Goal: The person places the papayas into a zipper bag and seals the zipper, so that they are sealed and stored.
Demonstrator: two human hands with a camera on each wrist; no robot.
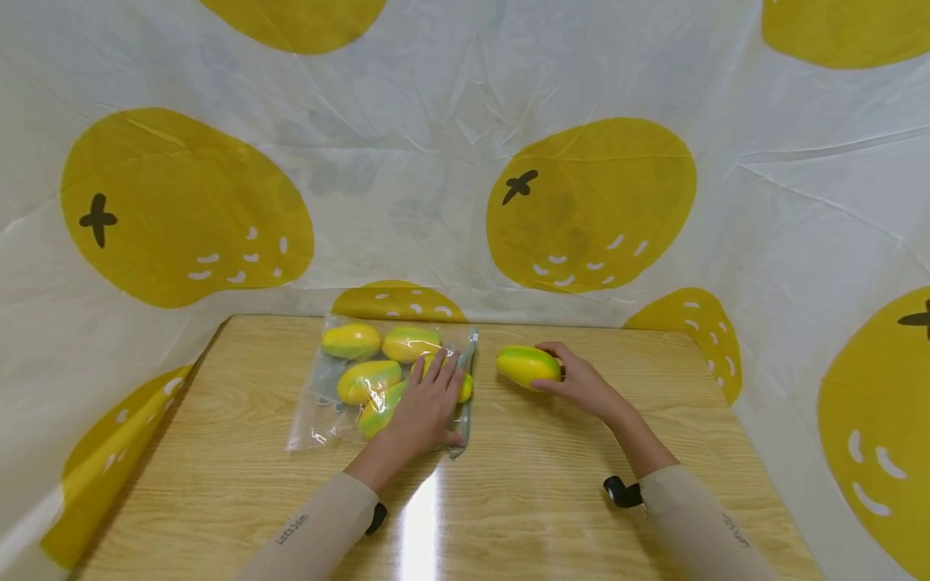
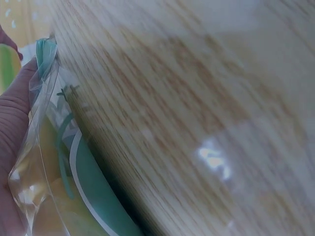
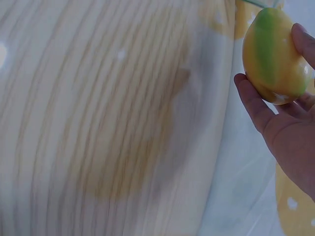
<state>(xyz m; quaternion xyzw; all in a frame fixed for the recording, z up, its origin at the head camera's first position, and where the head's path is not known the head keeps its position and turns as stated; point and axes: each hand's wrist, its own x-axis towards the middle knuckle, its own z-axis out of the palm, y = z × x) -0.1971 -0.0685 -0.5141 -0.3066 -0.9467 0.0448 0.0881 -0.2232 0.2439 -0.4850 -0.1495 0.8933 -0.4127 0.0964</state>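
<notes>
A clear plastic zip bag [image 1: 312, 415] with several yellow-green, mango-shaped fruits inside lies on the wooden table, its green-edged mouth toward the right. My left hand [image 1: 425, 407] rests on the bag near that mouth, its fingers stretched over the fruits and the thumb at the bag's edge. In the left wrist view the thumb [image 2: 17, 108] shows beside the bag's crinkled plastic [image 2: 37, 167]. To the right of the bag, my right hand [image 1: 581, 383] holds another such fruit [image 1: 525, 367] by one end, between thumb and fingers. Its green stripe shows in the right wrist view [image 3: 270, 54].
The wooden table [image 1: 523, 484] reaches back to a pale cloth [image 1: 407, 202] printed with large yellow fruits, which hangs behind and at both sides. A black strap end [image 1: 622, 492] sticks out by the right sleeve.
</notes>
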